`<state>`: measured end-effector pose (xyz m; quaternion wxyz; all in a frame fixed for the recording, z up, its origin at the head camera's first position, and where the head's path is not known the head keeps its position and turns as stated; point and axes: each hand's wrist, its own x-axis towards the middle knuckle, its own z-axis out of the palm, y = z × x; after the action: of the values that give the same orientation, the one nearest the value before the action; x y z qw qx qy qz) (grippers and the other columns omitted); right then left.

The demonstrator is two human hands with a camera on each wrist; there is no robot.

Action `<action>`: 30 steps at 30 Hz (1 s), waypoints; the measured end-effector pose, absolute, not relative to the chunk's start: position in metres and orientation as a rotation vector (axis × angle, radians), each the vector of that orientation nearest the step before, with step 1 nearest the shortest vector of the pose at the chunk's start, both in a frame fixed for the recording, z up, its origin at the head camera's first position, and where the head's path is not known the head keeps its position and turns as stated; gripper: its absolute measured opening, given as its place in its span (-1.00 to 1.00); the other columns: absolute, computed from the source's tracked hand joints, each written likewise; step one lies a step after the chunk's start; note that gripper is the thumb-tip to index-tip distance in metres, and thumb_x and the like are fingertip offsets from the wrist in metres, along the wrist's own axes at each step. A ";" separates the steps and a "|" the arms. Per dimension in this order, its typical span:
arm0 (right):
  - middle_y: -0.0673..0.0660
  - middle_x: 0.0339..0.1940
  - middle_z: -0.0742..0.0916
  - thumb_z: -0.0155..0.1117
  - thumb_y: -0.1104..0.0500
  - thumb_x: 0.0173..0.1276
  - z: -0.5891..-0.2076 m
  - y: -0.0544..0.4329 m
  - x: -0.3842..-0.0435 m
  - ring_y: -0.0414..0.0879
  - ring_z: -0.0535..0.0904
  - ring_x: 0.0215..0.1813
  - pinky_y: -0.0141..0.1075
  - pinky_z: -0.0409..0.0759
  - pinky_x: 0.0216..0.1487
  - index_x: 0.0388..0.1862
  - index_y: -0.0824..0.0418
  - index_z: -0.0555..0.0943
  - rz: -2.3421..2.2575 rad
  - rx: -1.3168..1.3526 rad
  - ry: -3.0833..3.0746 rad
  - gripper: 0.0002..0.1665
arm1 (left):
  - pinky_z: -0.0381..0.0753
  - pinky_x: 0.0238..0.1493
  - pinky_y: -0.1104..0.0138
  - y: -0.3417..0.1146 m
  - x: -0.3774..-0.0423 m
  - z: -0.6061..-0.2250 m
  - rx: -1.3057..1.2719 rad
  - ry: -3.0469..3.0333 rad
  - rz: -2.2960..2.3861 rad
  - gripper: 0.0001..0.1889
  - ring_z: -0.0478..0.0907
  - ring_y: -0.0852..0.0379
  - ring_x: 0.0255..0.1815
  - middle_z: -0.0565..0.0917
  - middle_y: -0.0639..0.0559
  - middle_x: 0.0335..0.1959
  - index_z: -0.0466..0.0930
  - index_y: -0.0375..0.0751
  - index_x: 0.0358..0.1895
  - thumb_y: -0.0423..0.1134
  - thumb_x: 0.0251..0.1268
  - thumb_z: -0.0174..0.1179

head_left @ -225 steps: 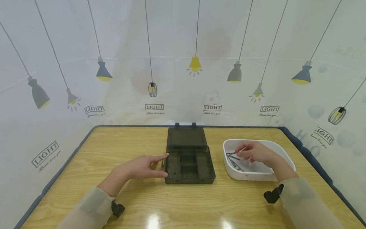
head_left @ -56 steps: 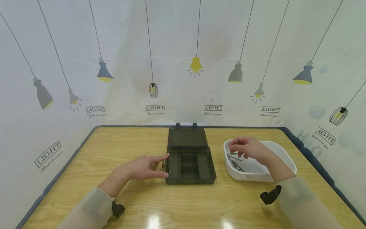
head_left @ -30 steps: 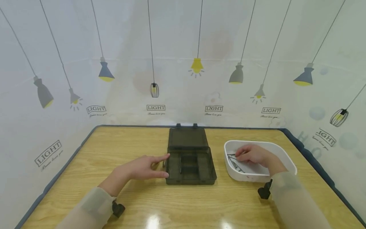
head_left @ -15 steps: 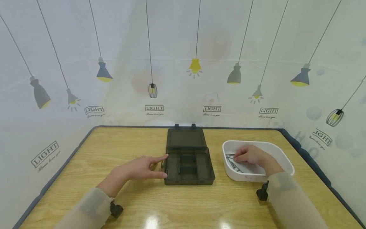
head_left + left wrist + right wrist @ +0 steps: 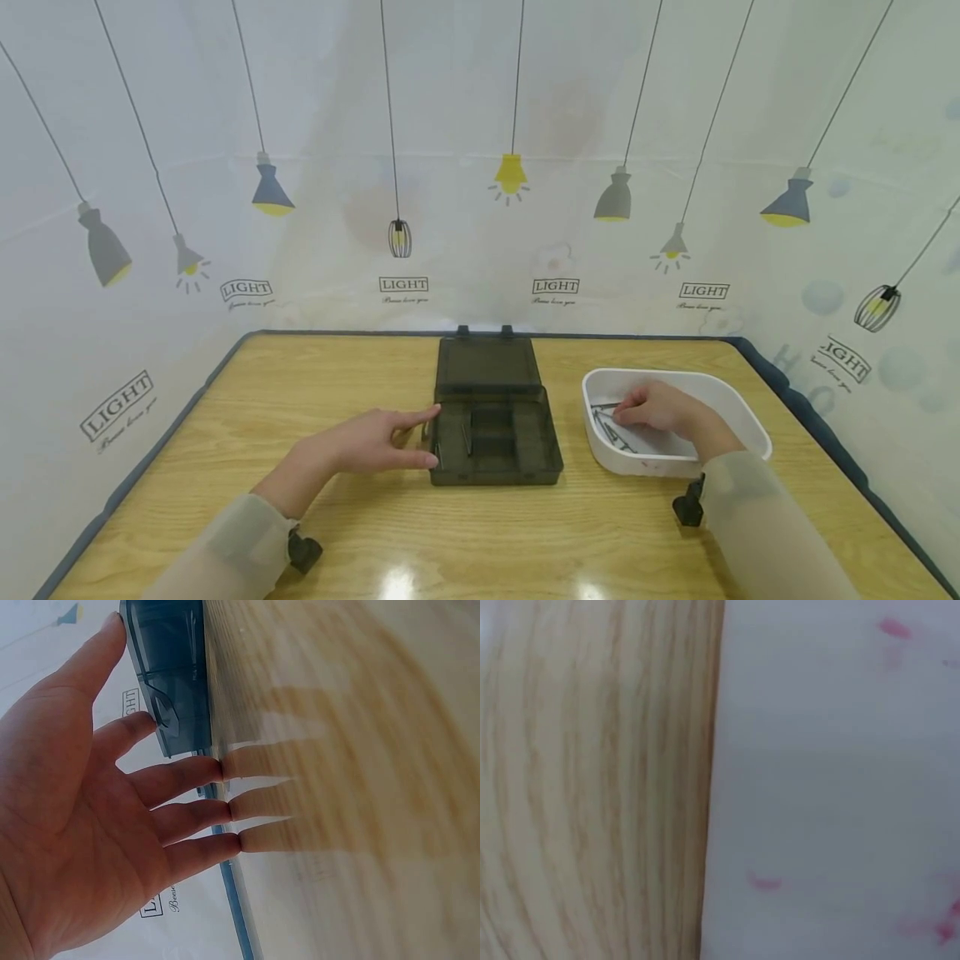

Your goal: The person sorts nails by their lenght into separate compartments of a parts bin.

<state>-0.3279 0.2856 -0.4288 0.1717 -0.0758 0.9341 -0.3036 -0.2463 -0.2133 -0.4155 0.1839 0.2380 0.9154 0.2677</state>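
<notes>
Toward the middle of the far edge of the surface (image 5: pixel 360 542): a smoky-black compartment box (image 5: pixel 495 478), lid (image 5: pixel 489 365) laid back, slim metal pins (image 5: pixel 466 436) in its left section. Left hand (image 5: pixel 363 440) at its left wall, thumb and forefinger set wide, tips touching, gripping nothing. I read that as a brace against sliding; the laid-back lid leaves the sections reachable from above.

Nearer the right edge, a white tub (image 5: pixel 622 464) holds dark metal rods (image 5: pixel 611 433) bunched at its left end. Right hand (image 5: pixel 663 408) reaches inside, fingers narrow, tips beside the rods; I cannot tell whether one is pinched.

Views differ. My left wrist feed gives the palm side: three other fingers extended, tips apparently on the surface, hidden from the head camera. Right wrist feed misses its hand, yet shows pink marks (image 5: pixel 765 883) on the tub's outer wall, faint from above.
</notes>
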 end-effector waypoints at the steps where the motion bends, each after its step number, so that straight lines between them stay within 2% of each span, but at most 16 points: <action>1: 0.01 -0.22 0.72 0.54 0.02 0.49 -0.429 0.286 -0.328 -0.03 0.49 -0.09 -0.19 0.38 -0.02 -0.16 0.17 0.83 -0.863 -0.220 2.647 -0.77 | 0.60 0.33 -0.04 -0.214 -0.247 -0.416 0.670 2.581 0.757 -0.04 0.64 0.05 0.34 0.50 -0.19 0.64 0.14 0.24 0.80 0.43 0.47 0.29; 5: 0.01 -0.22 0.69 0.50 0.01 0.54 -0.428 0.286 -0.329 -0.04 0.48 -0.08 -0.19 0.36 0.00 -0.15 0.18 0.81 -0.874 -0.257 2.626 -0.76 | 0.60 0.35 -0.07 -0.215 -0.247 -0.416 0.672 2.582 0.761 -0.05 0.62 -0.07 0.46 0.49 -0.18 0.64 0.14 0.25 0.80 0.42 0.48 0.29; 9: 0.02 -0.21 0.68 0.45 0.02 0.58 -0.428 0.288 -0.330 -0.05 0.49 -0.08 -0.19 0.38 0.01 -0.11 0.19 0.79 -0.891 -0.296 2.603 -0.76 | 0.57 0.46 -0.12 -0.215 -0.248 -0.416 0.674 2.581 0.761 -0.05 0.55 -0.14 0.56 0.49 -0.17 0.65 0.14 0.26 0.80 0.43 0.48 0.28; 17: 0.07 -0.17 0.66 0.35 0.12 0.65 -0.420 0.294 -0.328 -0.01 0.52 -0.05 -0.16 0.44 0.03 -0.02 0.24 0.74 -0.964 -0.311 2.561 -0.81 | 0.56 0.47 -0.14 -0.214 -0.248 -0.415 0.669 2.586 0.761 -0.05 0.60 -0.10 0.50 0.50 -0.19 0.63 0.15 0.26 0.80 0.43 0.48 0.28; 22: 0.09 -0.15 0.64 0.32 0.12 0.67 -0.415 0.298 -0.325 0.01 0.51 -0.04 -0.18 0.50 -0.01 0.05 0.28 0.68 -1.014 -0.312 2.546 -0.77 | 0.58 0.43 -0.09 -0.214 -0.248 -0.415 0.671 2.588 0.750 -0.05 0.66 0.07 0.26 0.50 -0.18 0.64 0.16 0.25 0.80 0.43 0.47 0.29; 26: 0.10 -0.15 0.62 0.28 0.09 0.71 -0.411 0.299 -0.320 0.00 0.50 -0.07 -0.23 0.50 -0.09 0.13 0.31 0.64 -1.050 -0.305 2.545 -0.71 | 0.57 0.45 -0.12 -0.214 -0.248 -0.416 0.665 2.591 0.743 -0.05 0.65 -0.02 0.40 0.52 -0.19 0.62 0.16 0.26 0.80 0.44 0.47 0.29; 30: 0.12 -0.11 0.65 0.30 0.05 0.70 -0.406 0.296 -0.311 0.00 0.50 -0.08 -0.23 0.50 -0.12 0.20 0.30 0.64 -1.082 -0.288 2.547 -0.65 | 0.59 0.40 -0.10 -0.214 -0.247 -0.416 0.658 2.586 0.745 -0.05 0.68 -0.03 0.31 0.54 -0.20 0.60 0.15 0.27 0.80 0.43 0.47 0.29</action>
<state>-0.3113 0.2964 -0.4058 0.1787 -0.1019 0.9007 -0.3826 -0.2471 -0.2135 -0.4161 0.1843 0.2334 0.9174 0.2643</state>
